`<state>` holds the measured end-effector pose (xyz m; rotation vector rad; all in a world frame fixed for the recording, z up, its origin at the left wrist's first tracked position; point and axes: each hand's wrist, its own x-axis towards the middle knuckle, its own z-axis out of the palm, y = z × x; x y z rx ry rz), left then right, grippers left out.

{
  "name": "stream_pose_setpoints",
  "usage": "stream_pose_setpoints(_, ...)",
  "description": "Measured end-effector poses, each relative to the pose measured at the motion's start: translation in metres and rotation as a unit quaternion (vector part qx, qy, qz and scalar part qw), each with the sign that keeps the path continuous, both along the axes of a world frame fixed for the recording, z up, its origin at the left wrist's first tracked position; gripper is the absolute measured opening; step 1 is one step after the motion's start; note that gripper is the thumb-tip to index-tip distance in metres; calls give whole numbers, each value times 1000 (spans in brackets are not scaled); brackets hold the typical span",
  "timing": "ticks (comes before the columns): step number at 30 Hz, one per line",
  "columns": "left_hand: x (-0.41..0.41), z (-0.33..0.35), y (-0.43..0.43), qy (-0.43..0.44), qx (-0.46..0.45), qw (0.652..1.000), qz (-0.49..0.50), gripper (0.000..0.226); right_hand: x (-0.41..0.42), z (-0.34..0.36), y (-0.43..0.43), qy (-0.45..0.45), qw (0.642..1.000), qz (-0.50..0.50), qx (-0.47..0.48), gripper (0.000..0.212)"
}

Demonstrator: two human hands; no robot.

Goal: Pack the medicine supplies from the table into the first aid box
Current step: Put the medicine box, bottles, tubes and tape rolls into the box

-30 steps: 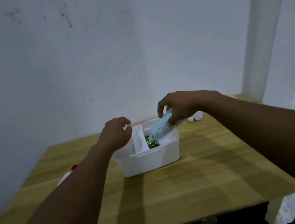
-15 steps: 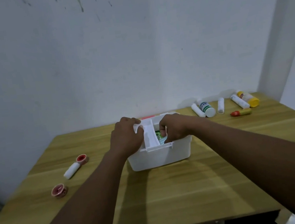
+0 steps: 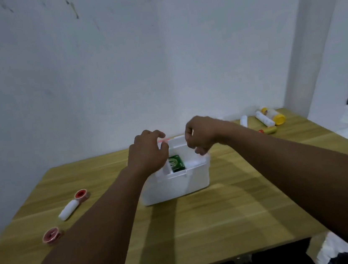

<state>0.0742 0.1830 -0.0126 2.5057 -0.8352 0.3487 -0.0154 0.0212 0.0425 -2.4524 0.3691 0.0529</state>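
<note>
Beneath both hands, the wooden surface (image 3: 233,212) carries the white first aid box (image 3: 176,183). Left hand (image 3: 147,154) curls loosely over its left rim; right hand (image 3: 202,135) hovers above, fingers bent, empty. Between them lies a green packet (image 3: 176,163).

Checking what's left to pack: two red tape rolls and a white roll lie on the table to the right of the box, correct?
Not quite. In the head view the two red tape rolls and the white roll lie left of the box, not right.
</note>
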Motion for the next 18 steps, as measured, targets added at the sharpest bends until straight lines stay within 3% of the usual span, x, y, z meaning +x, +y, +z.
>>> stream_pose_setpoints(3, -14, 13, -50, 7, -24, 998, -60, 35, -31, 18, -39, -73, 996, -52, 10, 18)
stream_pose_setpoints(6, -42, 19, -109, 35, -43, 989, -135, 38, -75, 21, -92, -65, 993, -95, -23, 20)
stream_pose_setpoints(11, -107, 1, -200, 99, -18, 963, -248, 27, -168, 1, -176, 2, 983, -164, -84, 21)
stream_pose_setpoints(15, -148, -26, -247, 167, 66, 931, -317, 33, -228, -31, -218, 138, 968, -164, -132, 51)
stream_pose_setpoints(18, -165, -41, -264, 198, 104, 919, -325, 33, -249, -63, -233, 191, 959, -164, -127, 65)
